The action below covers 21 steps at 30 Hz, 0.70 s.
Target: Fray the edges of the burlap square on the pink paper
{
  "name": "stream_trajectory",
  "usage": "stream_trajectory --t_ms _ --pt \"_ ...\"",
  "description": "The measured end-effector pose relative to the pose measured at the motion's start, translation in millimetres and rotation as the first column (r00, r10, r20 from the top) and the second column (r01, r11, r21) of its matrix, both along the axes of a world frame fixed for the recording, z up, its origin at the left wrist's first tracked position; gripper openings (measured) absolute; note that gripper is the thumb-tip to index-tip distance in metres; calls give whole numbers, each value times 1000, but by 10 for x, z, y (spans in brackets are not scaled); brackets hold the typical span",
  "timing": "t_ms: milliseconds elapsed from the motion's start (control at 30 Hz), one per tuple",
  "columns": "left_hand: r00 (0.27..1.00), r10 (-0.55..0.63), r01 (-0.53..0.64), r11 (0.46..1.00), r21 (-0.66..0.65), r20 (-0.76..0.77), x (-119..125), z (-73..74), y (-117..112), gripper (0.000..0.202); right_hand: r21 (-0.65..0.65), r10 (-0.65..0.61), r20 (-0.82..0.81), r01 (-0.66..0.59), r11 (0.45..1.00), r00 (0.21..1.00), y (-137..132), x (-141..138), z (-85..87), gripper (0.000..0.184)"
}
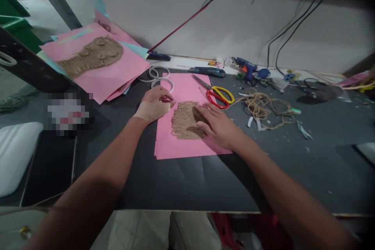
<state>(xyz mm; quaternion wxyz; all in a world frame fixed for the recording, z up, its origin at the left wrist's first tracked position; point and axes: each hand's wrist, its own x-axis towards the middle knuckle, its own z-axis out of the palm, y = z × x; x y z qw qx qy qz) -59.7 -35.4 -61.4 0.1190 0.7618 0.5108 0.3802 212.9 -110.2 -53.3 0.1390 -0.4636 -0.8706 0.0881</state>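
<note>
Both hands down on the pink sheet, nothing gripped: left hand loosely curled, fingertips just beside the twine patch, right hand open flat, resting on it. Patch glued-looking, lying mid-sheet. Close by, one pair of scissors, one utility knife, three tape rolls, one glue gun, one tangled twine pile.

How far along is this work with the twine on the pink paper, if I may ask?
Done: a larger twine shape looks finished on a pink sheet. In hand: the right hand rests on a smaller fringed twine patch on a second pink sheet, with the left hand beside it. Left: loose twine lies nearby, so more may remain.
</note>
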Motion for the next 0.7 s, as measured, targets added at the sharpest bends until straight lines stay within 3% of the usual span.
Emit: stream_trajectory --t_ms 700 --pt "999 -18 18 1000 5 -49 -1 18 -12 4 75 -6 73 1 997 997 -6 -85 26 71"
